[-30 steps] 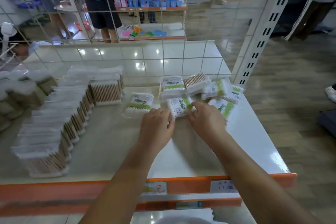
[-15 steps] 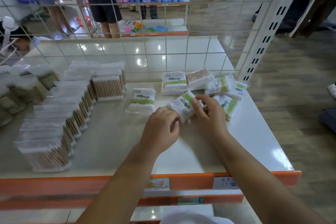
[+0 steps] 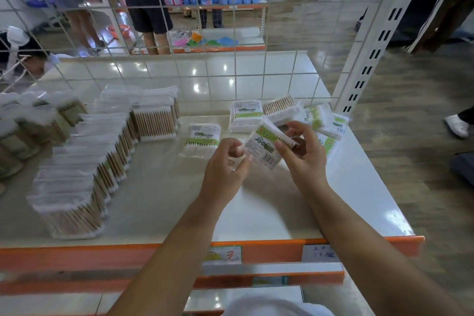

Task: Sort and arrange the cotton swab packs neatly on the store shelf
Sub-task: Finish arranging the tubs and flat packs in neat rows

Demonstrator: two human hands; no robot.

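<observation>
A cotton swab pack (image 3: 265,146) with a green and white label is lifted off the white shelf (image 3: 269,208), tilted between both hands. My right hand (image 3: 304,156) grips its right end, and my left hand (image 3: 225,164) pinches its lower left corner. One labelled pack (image 3: 202,138) lies flat just beyond my left hand. Several loose packs (image 3: 282,110) lie scattered near the shelf's back right corner. A long curved row of upright swab packs (image 3: 84,161) with wooden sticks fills the left of the shelf.
A wire grid panel (image 3: 205,33) closes the shelf's back. A white slotted upright (image 3: 372,59) stands at the right rear corner. The orange front rail (image 3: 102,254) carries price labels. People stand in the aisle beyond the grid.
My hands picked one pack out of the loose group and raised it off the shelf, tilting it between them. The view has shifted slightly downward.
</observation>
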